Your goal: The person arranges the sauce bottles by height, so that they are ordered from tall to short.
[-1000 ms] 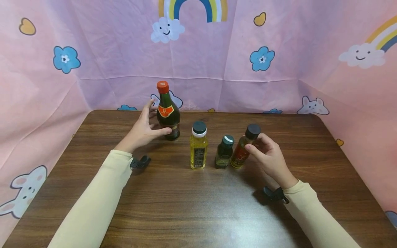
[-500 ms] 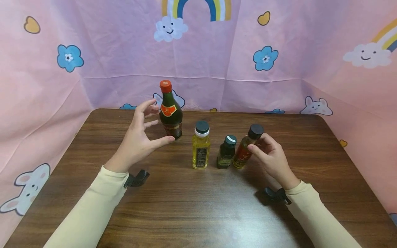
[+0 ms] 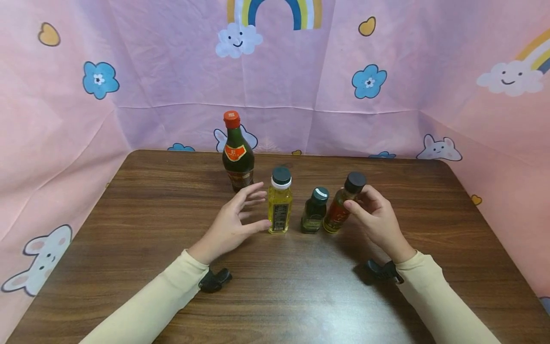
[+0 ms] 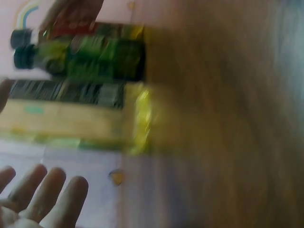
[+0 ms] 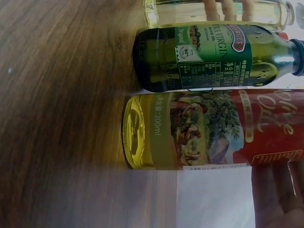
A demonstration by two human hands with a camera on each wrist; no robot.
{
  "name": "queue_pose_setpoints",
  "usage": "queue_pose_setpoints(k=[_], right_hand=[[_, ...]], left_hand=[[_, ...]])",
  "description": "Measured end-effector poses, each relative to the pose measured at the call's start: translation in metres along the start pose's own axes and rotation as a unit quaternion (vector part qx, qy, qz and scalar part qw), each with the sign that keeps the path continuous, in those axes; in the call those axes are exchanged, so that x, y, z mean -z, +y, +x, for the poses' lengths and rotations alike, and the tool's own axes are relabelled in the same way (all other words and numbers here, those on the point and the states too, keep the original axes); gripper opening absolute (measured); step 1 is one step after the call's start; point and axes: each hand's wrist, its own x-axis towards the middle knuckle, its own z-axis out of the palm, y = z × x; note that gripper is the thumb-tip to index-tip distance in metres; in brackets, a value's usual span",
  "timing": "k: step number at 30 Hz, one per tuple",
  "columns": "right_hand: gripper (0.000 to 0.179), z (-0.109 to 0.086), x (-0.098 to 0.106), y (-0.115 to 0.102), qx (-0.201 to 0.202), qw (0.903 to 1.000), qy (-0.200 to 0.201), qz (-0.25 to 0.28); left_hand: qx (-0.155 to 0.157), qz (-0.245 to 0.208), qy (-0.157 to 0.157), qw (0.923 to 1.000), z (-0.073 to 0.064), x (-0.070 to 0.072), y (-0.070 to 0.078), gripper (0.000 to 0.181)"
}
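Note:
My left hand has its fingers spread beside a square bottle of yellow oil with a dark green cap. In the head view the thumb tip overlaps the bottle's lower left edge; the left wrist view shows a gap between the fingertips and the bottle. My right hand holds a small olive oil bottle with a red label and black cap, thumb in front, fingers behind. Between these two bottles stands a small dark green bottle of extra virgin olive oil.
A tall dark green bottle with a red cap stands farther back on the left. Everything stands on a brown wooden table. A pink patterned cloth hangs behind the table and at both sides.
My left hand has let go of the tall red-capped bottle and moved right and nearer to the yellow oil bottle. The right hand stays on the red-labelled bottle.

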Motion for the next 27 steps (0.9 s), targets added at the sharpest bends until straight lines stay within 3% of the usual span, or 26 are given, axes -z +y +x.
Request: queue_pose_setpoints(k=[6, 15, 27], right_hand=[[0.023, 0.0, 0.0, -0.001, -0.007, 0.9999, 0.0, -0.007], [0.025, 0.0, -0.001, -0.001, -0.012, 0.9999, -0.004, -0.007], [0.025, -0.001, 0.001, -0.003, -0.01, 0.9999, -0.007, -0.009]], left_hand=[[0.017, -0.028, 0.006, 0.9995, 0.003, -0.015, 0.001, 0.083], [0.029, -0.018, 0.027, 0.999, 0.007, -0.023, -0.002, 0.08], [0.053, 0.035, 0.042, 0.9971, 0.009, -0.027, 0.003, 0.067]])
